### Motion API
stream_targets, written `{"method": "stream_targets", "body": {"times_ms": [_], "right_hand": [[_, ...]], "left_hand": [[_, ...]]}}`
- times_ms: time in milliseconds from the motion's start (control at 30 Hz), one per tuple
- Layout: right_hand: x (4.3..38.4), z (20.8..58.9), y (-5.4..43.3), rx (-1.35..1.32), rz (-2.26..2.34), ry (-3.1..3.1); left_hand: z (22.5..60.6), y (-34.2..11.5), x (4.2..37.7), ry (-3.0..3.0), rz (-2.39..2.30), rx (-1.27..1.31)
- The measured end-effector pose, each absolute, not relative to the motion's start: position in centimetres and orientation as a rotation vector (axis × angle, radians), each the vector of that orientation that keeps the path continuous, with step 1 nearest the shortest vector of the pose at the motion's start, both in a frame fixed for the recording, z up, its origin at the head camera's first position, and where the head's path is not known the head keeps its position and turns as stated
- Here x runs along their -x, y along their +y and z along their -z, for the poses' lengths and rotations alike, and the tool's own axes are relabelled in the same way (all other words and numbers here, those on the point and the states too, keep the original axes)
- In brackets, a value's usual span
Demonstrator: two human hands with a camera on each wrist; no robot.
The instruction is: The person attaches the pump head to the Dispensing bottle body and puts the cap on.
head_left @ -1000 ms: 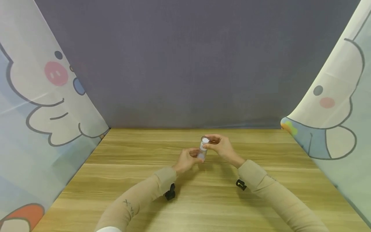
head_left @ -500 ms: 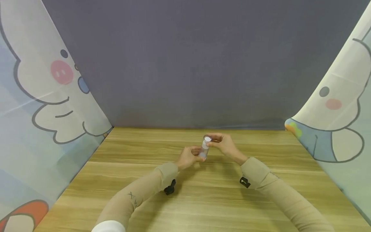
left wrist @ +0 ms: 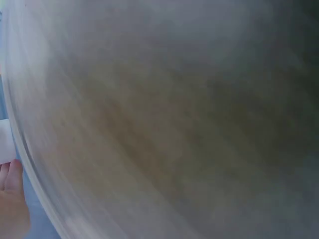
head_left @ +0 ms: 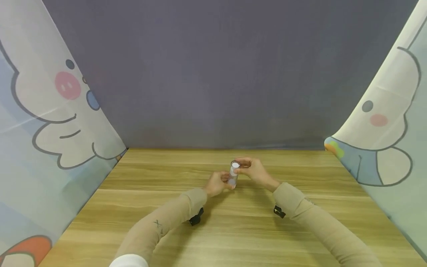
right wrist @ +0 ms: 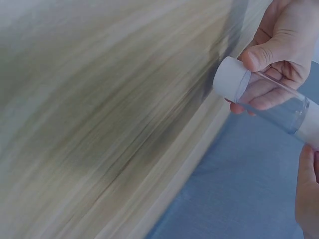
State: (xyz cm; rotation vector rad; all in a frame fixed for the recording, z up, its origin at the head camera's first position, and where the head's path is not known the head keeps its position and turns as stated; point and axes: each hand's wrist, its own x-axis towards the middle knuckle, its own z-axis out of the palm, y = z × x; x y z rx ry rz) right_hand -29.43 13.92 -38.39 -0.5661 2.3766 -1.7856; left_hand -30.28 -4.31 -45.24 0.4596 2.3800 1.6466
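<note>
A small clear cylindrical bottle [head_left: 232, 175] with white ends is held in both hands near the back middle of the table, leaning slightly in the head view. My left hand [head_left: 215, 184] grips its lower part between fingers and thumb. Around the upper end, my right hand [head_left: 257, 171] pinches with thumb and fingers. In the right wrist view the bottle [right wrist: 275, 103] shows a white cap at the end nearer the wood, with a hand [right wrist: 286, 37] gripping beside it and part of another hand [right wrist: 307, 199] at the other white end. Whether the bottle touches the table cannot be told.
The wood-grain table [head_left: 253, 237] reaches back to a dark grey backdrop [head_left: 217, 74]. Cartoon-printed cloth stands on the left [head_left: 50, 141] and on the right [head_left: 383, 148]. Black wrist-camera mounts [head_left: 197, 217] hang under both cuffs.
The camera view shifts slightly. Both hands stay on the bottle with much the same hold, and the bottle stays near the same spot.
</note>
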Motion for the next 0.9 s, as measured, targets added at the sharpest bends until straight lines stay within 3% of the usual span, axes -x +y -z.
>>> {"method": "stream_targets", "body": {"times_ms": [900], "right_hand": [[30.03,39.4,13.52,0.59,1.776,2.394]], "left_hand": [[45.2,-4.05,30.48,2.409,-1.511,-0.456]]}}
